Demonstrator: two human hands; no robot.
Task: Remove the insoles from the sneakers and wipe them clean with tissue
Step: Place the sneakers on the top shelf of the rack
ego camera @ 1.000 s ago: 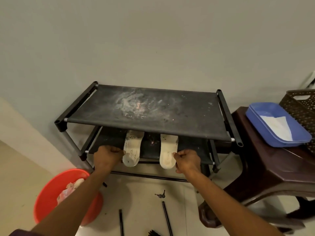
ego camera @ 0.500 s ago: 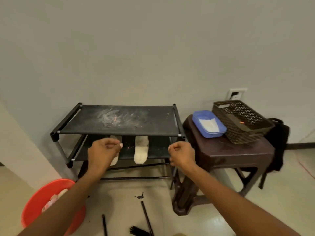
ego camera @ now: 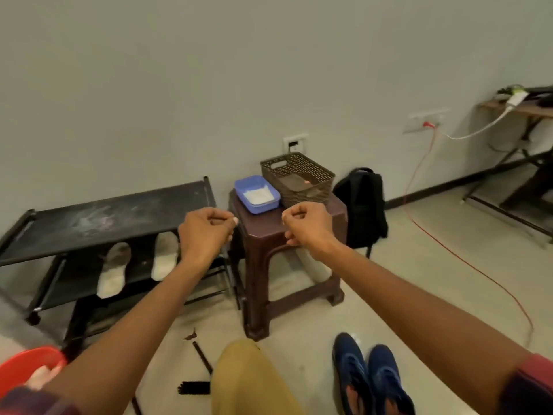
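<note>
Both hands have pulled back from the shoe rack since a second ago, when they touched the insoles. The view has swung right, bringing two blue sneakers into sight. The left hand and the right hand hang side by side in the air, apart from each other, in front of the brown stool. Each grip is closed into a fist with nothing in it.

The two insoles lie side by side on the rack's lower shelf, heels toward the person: the left insole and the right insole, the latter just beside the left forearm. The two sneakers stand together on the floor at lower right: one sneaker and the other sneaker. One blue tub on the stool holds white tissue, and one brown basket sits touching it. One black backpack leans by the wall and one red bucket sits at lower left.
</note>
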